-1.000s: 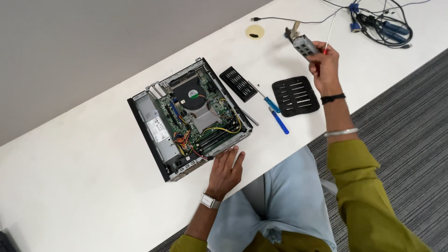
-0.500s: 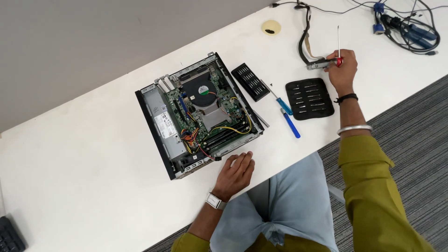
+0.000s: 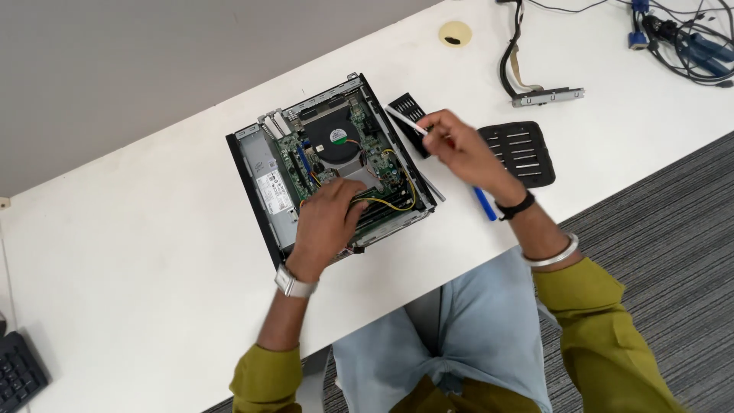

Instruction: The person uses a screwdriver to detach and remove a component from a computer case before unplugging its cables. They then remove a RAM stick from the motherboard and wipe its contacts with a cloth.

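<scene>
An open desktop computer case lies on the white table, with a round black fan in the middle of its board. My left hand rests inside the case's near half, fingers bent down over the yellow cables; what they touch is hidden. My right hand hovers at the case's right edge, closed on a thin screwdriver whose pale shaft points up-left toward the case. A small black module lies just beyond that tip.
A black vented panel and a blue-handled screwdriver lie right of my right hand. A metal bracket with a black cable lies further back. Tangled cables sit at the far right, a keyboard corner at the lower left.
My right hand has set the bracket with its cable on the table and moved left to the case with the screwdriver. My left hand has moved from the table's edge into the case.
</scene>
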